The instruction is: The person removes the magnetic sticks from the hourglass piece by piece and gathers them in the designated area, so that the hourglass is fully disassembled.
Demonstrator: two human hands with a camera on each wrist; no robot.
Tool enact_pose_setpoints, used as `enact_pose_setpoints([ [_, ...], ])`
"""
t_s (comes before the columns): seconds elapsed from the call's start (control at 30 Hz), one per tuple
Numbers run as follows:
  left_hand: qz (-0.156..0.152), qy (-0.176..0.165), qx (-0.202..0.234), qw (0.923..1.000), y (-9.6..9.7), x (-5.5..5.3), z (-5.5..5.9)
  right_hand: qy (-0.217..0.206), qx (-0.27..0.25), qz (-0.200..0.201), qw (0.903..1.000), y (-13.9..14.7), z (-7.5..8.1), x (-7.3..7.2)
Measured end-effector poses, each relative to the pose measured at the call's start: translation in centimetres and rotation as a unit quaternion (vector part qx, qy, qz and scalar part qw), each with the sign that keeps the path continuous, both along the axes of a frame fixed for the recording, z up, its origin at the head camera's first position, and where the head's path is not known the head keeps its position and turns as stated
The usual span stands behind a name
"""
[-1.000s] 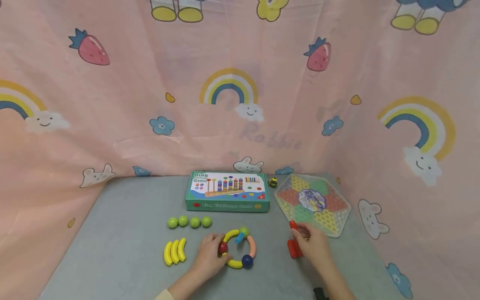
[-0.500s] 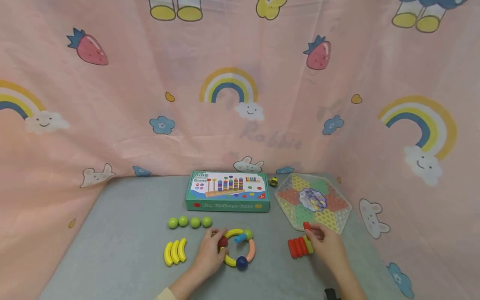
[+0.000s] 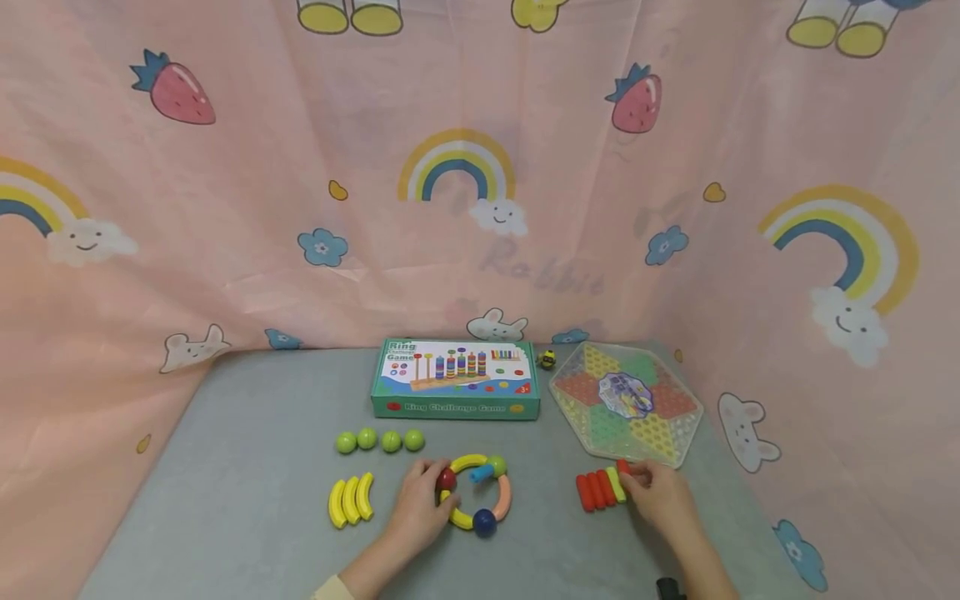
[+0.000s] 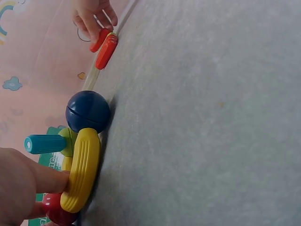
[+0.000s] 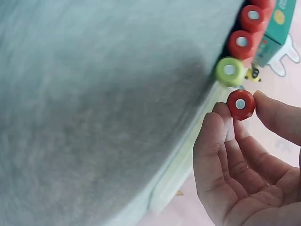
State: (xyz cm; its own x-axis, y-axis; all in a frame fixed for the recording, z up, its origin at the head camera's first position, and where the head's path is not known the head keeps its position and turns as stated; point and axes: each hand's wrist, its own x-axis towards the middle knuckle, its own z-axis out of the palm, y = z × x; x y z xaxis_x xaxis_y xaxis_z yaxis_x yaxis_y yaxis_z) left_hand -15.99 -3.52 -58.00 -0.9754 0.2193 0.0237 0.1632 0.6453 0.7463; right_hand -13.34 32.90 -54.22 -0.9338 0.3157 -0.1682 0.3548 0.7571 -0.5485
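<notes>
My left hand [image 3: 422, 508] grips the left side of a ring of magnetic sticks and balls, its fingers at a red ball [image 3: 446, 478] and the thumb at a curved yellow stick [image 4: 83, 172]. Also in the ring are a dark blue ball [image 3: 484, 522], a curved peach stick [image 3: 503, 498] and a green ball [image 3: 496, 465]; a short blue stick [image 4: 45, 143] juts from the green one. Between thumb and fingertips my right hand [image 3: 663, 497] pinches a straight red stick [image 5: 241, 105], just right of a green stick [image 3: 616, 485] that ends a row of red sticks [image 3: 591, 491].
Several green balls [image 3: 391, 441] and three curved yellow sticks [image 3: 350, 501] lie at the left. Behind stand a Ring Challenge Game box [image 3: 455, 379], a small bee-like toy [image 3: 547, 359] and a hexagonal checkers board [image 3: 626, 404]. A printed pink cloth [image 3: 570, 167] hangs behind the grey table [image 3: 225, 467].
My right hand has carried the red stick rightwards and lowered it beside the green stick. The ring has turned slightly clockwise under my left hand.
</notes>
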Motion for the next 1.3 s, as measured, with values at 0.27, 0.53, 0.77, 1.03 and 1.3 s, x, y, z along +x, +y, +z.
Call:
enact_pose_setpoints([
  [0.27, -0.006, -0.003, -0.004, 1.0, 0.0, 0.0, 0.1, -0.062, -0.001, 0.01, 0.998, 0.2, -0.3, -0.3],
  [0.53, -0.007, -0.004, -0.006, 1.0, -0.1, -0.1, 0.1, -0.075, 0.027, 0.043, 0.9959, -0.2, 0.4, -0.2],
  [0.77, -0.002, -0.002, 0.012, 0.9999, -0.1, -0.2, -0.1, -0.087, 0.034, 0.053, 0.9942, -0.4, 0.5, -0.4],
  [1.03, 0.017, 0.006, 0.011, 0.9998, -0.3, -0.6, -0.2, -0.076, 0.022, 0.063, 0.9949, 0.0, 0.6, -0.6],
  [1.3, 0.006, -0.03, 0.003, 0.9995, -0.6, -0.3, 0.0, -0.089, 0.031, 0.04, 0.9948, 0.1, 0.8, -0.8],
])
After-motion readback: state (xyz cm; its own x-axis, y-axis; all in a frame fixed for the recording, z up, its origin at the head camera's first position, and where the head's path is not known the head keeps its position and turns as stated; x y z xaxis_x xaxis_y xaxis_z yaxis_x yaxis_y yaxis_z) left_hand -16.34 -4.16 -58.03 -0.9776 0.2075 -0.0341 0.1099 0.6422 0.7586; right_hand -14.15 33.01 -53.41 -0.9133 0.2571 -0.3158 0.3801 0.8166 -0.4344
